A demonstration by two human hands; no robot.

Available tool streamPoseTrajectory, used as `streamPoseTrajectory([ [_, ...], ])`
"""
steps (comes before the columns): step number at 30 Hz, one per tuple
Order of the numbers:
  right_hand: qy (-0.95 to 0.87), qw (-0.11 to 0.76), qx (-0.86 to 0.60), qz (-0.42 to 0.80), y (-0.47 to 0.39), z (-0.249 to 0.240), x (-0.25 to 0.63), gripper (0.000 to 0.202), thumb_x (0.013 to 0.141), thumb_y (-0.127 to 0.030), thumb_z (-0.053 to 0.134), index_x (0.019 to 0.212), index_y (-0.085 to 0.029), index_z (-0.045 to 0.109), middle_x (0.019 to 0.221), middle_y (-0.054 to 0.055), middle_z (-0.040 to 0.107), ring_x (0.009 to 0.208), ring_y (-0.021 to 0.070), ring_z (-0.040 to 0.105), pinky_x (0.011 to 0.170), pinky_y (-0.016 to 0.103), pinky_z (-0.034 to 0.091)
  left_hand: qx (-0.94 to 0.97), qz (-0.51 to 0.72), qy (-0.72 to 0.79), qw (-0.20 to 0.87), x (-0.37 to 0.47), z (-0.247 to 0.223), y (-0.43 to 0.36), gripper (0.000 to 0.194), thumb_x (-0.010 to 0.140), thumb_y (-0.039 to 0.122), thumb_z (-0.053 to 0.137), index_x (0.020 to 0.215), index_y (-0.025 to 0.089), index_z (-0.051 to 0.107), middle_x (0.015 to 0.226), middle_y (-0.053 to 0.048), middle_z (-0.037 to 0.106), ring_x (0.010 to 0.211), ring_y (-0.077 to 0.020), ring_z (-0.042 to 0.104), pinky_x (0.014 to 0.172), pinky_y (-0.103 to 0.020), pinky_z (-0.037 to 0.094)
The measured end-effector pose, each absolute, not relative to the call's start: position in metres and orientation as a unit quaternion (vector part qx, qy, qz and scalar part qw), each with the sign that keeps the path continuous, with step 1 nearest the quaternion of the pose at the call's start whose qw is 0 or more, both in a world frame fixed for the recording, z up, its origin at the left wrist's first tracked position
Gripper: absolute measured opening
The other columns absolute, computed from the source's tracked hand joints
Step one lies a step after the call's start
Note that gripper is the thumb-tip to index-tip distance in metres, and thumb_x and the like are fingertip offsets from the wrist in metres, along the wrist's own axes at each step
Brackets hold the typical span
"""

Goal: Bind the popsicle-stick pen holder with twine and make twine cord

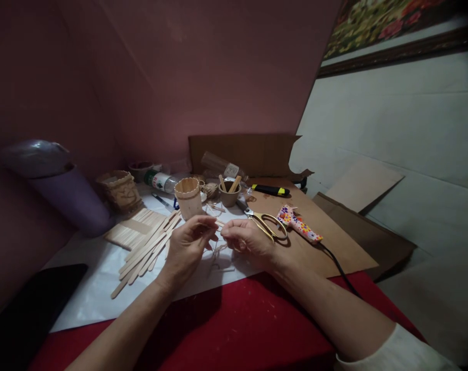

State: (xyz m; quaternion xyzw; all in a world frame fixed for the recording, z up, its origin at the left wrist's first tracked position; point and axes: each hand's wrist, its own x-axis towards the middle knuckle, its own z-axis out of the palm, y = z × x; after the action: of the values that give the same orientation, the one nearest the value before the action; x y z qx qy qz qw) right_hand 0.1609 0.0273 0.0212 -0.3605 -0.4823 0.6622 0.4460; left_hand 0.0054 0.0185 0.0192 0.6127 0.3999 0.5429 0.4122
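Observation:
My left hand point(189, 247) and my right hand point(251, 239) are raised close together over the white paper point(90, 278). A small pale wooden piece point(219, 223) shows between the fingertips, and the fingers of both hands are closed around it. Thin twine-like strands point(217, 252) show below the hands. Just behind my left hand stands a scalloped wooden cup point(188, 198). Gold-handled scissors point(270, 226) lie just beyond my right hand. Loose craft sticks point(149, 250) fan out left of my left hand, next to a banded stack of sticks point(135, 226).
A floral glue gun point(299, 224) and a yellow-black cutter point(270, 190) lie on brown cardboard point(334, 252) at the right. Behind are a small pot point(229, 196) with sticks, plastic bottles point(160, 180) and a decorated cup point(121, 191). A purple container point(71, 198) leans at the left.

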Motion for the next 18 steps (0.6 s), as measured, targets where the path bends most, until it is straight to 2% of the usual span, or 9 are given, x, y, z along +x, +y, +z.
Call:
streamPoseTrajectory([
  [4, -0.475, 0.462, -0.358, 0.658, 0.029, 0.019, 0.161, 0.01, 0.063, -0.023, 0.065, 0.061, -0.016, 0.057, 0.042, -0.008, 0.041, 0.038, 0.0047, 0.025, 0.04, 0.023, 0.01, 0.589, 0.541, 0.443, 0.406, 0.005, 0.017, 0.022, 0.017, 0.072, 0.024, 0.067, 0.086, 0.014, 0.066, 0.063, -0.002, 0.066, 0.055, -0.0143, 0.063, 0.05, -0.024, 0.051],
  [11, -0.509, 0.482, -0.365, 0.612, 0.03, 0.018, 0.163, 0.014, 0.066, -0.025, 0.065, 0.061, -0.015, 0.057, 0.045, -0.007, 0.041, 0.041, 0.0046, 0.028, 0.041, 0.022, 0.014, 0.589, 0.504, 0.43, 0.463, 0.004, 0.021, 0.021, 0.021, 0.074, 0.031, 0.066, 0.082, 0.012, 0.066, 0.063, -0.003, 0.066, 0.056, -0.015, 0.064, 0.052, -0.026, 0.054],
  [18, -0.594, 0.488, -0.382, 0.513, 0.026, 0.016, 0.159, 0.018, 0.067, -0.031, 0.067, 0.062, -0.016, 0.058, 0.051, -0.006, 0.048, 0.047, 0.0064, 0.036, 0.045, 0.021, 0.027, 0.562, 0.5, 0.449, 0.482, 0.007, 0.029, 0.015, 0.024, 0.075, 0.035, 0.062, 0.082, 0.013, 0.059, 0.053, -0.001, 0.063, 0.039, -0.0153, 0.059, 0.036, -0.024, 0.046],
])
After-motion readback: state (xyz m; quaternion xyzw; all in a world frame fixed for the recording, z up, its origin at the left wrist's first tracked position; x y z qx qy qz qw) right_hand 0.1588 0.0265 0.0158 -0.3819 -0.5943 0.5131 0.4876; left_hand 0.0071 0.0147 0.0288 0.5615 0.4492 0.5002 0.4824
